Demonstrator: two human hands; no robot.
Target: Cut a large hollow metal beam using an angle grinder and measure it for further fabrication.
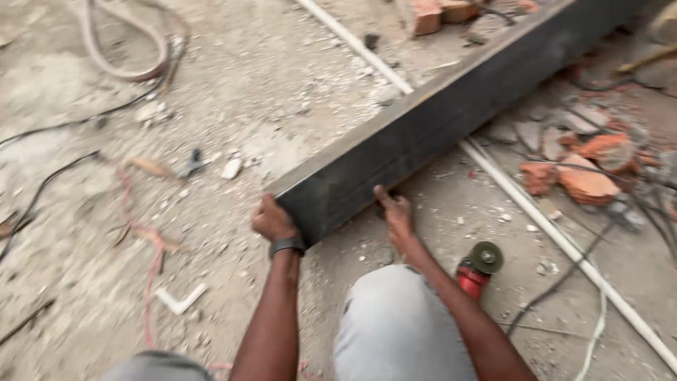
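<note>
Left hand (273, 219), right hand (396, 214) grip steel beam (451, 106) end; axis runs upper-right.

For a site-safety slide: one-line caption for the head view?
Both hands, left hand and right hand, grip the near end of a dark steel beam beside a red angle grinder.

Dark matt metal beam (423, 127), seemingly steel, on rough dusty concrete floor (268, 106)

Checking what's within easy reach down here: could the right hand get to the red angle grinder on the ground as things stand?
Probably yes. The red angle grinder lies on open concrete just beside the right forearm; nothing covers it. But the right hand currently grips the dark steel beam.
</note>
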